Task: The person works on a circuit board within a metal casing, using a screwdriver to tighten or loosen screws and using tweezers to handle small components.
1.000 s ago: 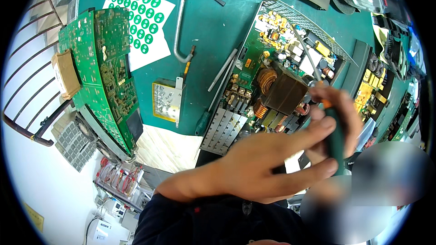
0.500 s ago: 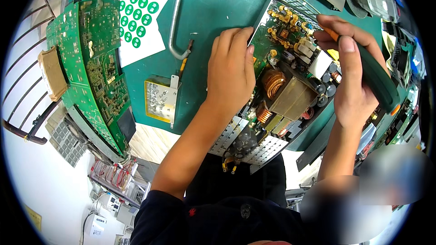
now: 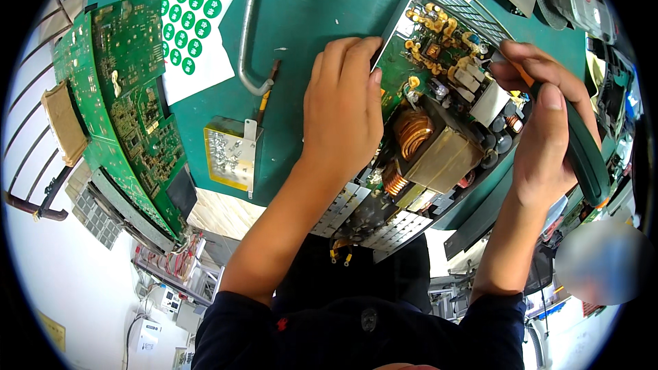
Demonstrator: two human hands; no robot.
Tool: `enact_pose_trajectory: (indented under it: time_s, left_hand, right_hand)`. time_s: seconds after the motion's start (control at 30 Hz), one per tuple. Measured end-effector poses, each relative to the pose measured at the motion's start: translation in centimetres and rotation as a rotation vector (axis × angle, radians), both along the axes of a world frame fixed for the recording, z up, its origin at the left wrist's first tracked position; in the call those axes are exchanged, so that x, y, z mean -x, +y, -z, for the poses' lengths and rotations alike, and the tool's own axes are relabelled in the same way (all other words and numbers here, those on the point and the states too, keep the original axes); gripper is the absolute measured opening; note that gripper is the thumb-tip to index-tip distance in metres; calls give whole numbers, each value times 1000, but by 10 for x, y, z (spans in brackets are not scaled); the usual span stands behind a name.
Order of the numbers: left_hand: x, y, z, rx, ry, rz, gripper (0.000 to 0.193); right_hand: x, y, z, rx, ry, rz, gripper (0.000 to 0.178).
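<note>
1. label sheet (image 3: 184,24): white rectangular sheet, top left of the green bench mat (image 3: 308,7), printed with rows of round green stickers; its lower part is bare white; its left edge lies just beside the stacked boards.
2. small yellow-edged package (image 3: 229,152): square, silver-faced, near the front edge of the mat, left of the left forearm; a metal bracket stands at its right side.
3. open power supply unit (image 3: 439,116): metal chassis lying tilted across the mat's front edge, lid off; holds a green board with a copper coil (image 3: 411,130), a tape-wrapped transformer (image 3: 449,157), yellow and white components, and perforated metal panels at its near end.
4. left hand (image 3: 343,106): laid flat, palm down, fingers extended, pressing on the unit's left side wall; grasps nothing.
5. right hand (image 3: 545,130): clenched around a green-handled screwdriver (image 3: 582,151), whose orange neck points at the unit's far right corner.
6. stacked green circuit boards (image 3: 120,109): far left, leaning, overhanging the mat edge.
7. bent metal tube (image 3: 250,27): lies on the mat between label sheet and left hand.
</note>
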State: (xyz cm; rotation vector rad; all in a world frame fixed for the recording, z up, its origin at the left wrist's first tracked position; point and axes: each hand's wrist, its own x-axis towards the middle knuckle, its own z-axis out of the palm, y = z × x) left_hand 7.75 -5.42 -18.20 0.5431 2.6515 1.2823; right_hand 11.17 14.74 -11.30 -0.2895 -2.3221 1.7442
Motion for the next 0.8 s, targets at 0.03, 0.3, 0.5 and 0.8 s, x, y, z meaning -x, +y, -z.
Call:
enact_pose_trajectory:
  time_s: [0.03, 0.3, 0.5, 0.8]
  left_hand:
    - [0, 0, 0, -4, -3, -3, 27]
    - [1, -2, 2, 13, 25, 32, 32]
    - [2, -4, 5, 20, 35, 37, 36]
    - [3, -3, 7, 20, 34, 49, 38]
  right_hand:
    - [-1, 1, 1, 7, -3, 1, 29]
    - [-10, 15, 11, 98, 0, -41, 33]
    - [-19, 34, 20, 171, -15, -130, 34]
    - [-19, 47, 18, 221, -37, -206, 36]
